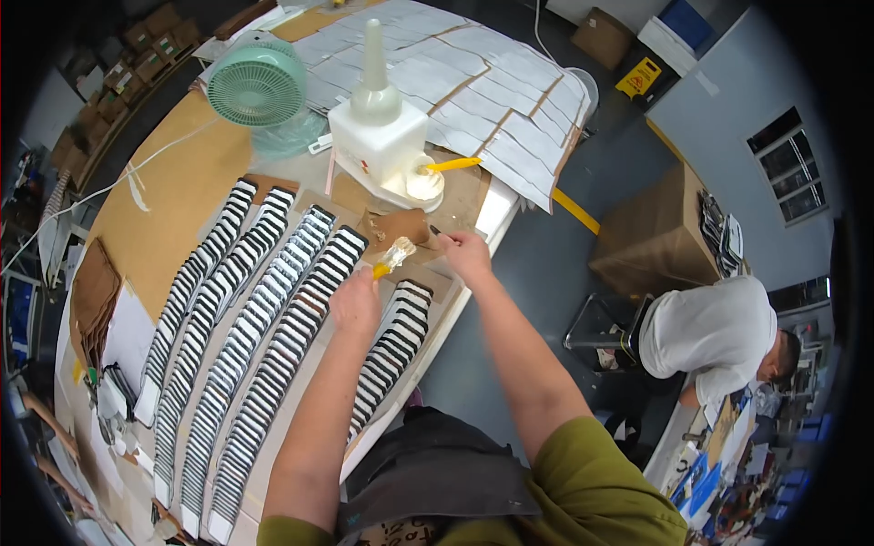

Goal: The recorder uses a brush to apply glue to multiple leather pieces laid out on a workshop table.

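My left hand [356, 300] is closed round the yellow handle of a brush [397, 252], its bristles coated in white paste. My right hand [464, 254] grips a thin dark tool [435, 231], whose kind I cannot tell, beside a brown leather-like piece [403, 226]. Above them stands a white plastic dispenser bottle [377, 136] with a tall nozzle; its open cup [425, 185] holds white paste and a yellow-handled tool [454, 164]. Left of my left hand run long overlapping rows of black-edged white strips [290, 341]. A shorter row [392, 351] lies between my forearms.
A green fan [257, 83] stands at the table's far left, its white cord [130, 172] crossing the tabletop. White sheets [478, 82] cover the far end. Brown pieces [97, 300] are stacked at left. A person in a white shirt [710, 327] bends over another table at right, near a large carton [642, 232].
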A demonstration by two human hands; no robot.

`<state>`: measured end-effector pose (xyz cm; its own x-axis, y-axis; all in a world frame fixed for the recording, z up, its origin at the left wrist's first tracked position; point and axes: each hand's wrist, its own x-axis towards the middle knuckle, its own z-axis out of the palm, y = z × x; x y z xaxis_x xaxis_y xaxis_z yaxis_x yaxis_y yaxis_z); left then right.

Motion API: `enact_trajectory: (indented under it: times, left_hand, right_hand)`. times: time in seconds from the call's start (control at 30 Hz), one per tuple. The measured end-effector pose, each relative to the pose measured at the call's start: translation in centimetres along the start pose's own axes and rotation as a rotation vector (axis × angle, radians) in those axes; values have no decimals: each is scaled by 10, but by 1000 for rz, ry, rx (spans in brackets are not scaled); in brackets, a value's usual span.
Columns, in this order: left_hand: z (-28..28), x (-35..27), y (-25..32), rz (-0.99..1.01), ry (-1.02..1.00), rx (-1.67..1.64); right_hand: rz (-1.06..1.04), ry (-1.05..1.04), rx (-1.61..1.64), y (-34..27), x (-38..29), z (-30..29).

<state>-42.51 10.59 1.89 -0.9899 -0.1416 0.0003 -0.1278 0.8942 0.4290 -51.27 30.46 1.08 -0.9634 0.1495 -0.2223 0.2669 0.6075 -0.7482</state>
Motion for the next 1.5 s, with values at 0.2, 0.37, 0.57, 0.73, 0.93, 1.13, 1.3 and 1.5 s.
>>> enact_trajectory:
  times: [0.2,0.37,0.57,0.73,0.93,1.13,1.3,1.5]
  left_hand:
    - [10,0,-37,-122,-40,-188]
    - [15,2,-47,44,40,-392]
    - [8,-2,-30,-7,1,-328]
    - [0,-1,-25,-92,-93,-430]
    - [10,1,-32,-22,-51,-585]
    - [10,2,-42,-37,-163,-680]
    - [5,2,-5,3,-233,-412]
    - [12,10,-25,-77,-73,-305]
  right_hand:
    - [20,-270,247,-8,-24,-20]
    - [-222,-294,479,-24,-51,-17]
    - [-238,-263,88,-27,-55,-22]
    - [-240,-255,-127,-38,-55,-36]
    - [-221,-197,-155,-42,-52,-37]
    - [-178,-299,-7,-43,-47,-40]
    - [-204,-323,132,-20,-19,-12]
    - [-108,-293,246,-44,-17,-20]
